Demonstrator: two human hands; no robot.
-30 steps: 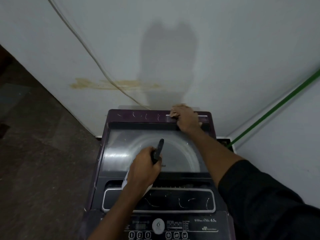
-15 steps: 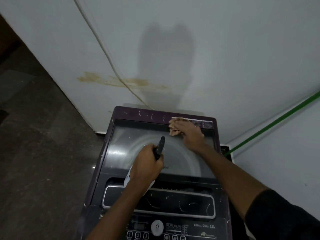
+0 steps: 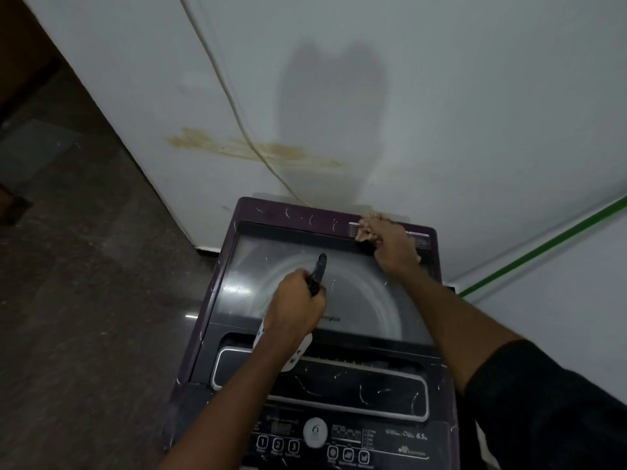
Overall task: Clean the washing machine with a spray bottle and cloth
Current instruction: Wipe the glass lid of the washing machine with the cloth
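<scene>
A purple top-loading washing machine [image 3: 441, 334] with a grey glass lid stands below me against the wall. My right hand [image 3: 393, 247] grips a crumpled beige cloth [image 3: 368, 227] and presses it on the machine's back rim, over a sticker at the far right. My left hand [image 3: 295, 313] hovers over the lid and holds a white spray bottle [image 3: 298, 354] by its neck. The bottle's black nozzle [image 3: 319, 271] points toward the wall. Most of the bottle's body is hidden under my hand.
A white wall [image 3: 441, 113] with a brown stain [image 3: 244, 149] rises behind the machine, and a pale cable [image 3: 220, 79] runs down it. A green stripe [image 3: 543, 247] crosses the right wall. Dark stone floor [image 3: 84, 300] lies to the left. The control panel [image 3: 315, 439] is nearest me.
My right hand slid the cloth from the lid's back edge up onto the rear rim. The left hand with the bottle stayed over the lid.
</scene>
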